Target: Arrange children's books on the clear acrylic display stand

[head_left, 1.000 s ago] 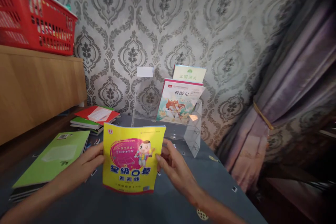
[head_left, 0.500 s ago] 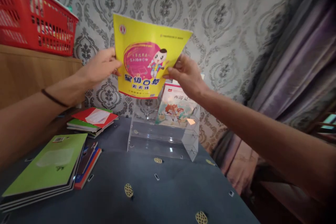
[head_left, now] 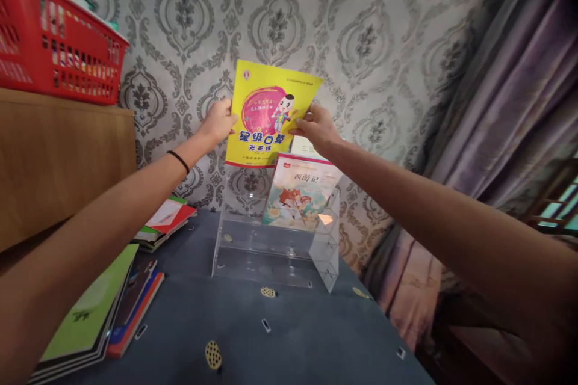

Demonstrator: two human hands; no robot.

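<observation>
A yellow workbook (head_left: 266, 114) with a pink circle and a cartoon child on its cover is held upright between my two hands. My left hand (head_left: 221, 120) grips its left edge, and my right hand (head_left: 318, 127) pinches its right edge. Below and behind it stands a clear acrylic book rack (head_left: 266, 240) with stepped tiers. On the rack's right side leans a storybook (head_left: 300, 192) with an illustrated cover. Another pale book (head_left: 302, 146) shows behind that one, partly hidden by my right hand.
Green exercise books (head_left: 85, 313) lie at the left front beside a few thinner books (head_left: 135, 313). A red-topped stack (head_left: 176, 219) sits farther back. At the upper left, a red basket (head_left: 81, 42) rests on a wooden cabinet (head_left: 67, 156). Purple curtains (head_left: 469, 162) hang at right.
Both hands have carried the yellow workbook away from me, toward the back of the rack and slightly right. My left arm now covers part of the green exercise books. The view has shifted slightly.
</observation>
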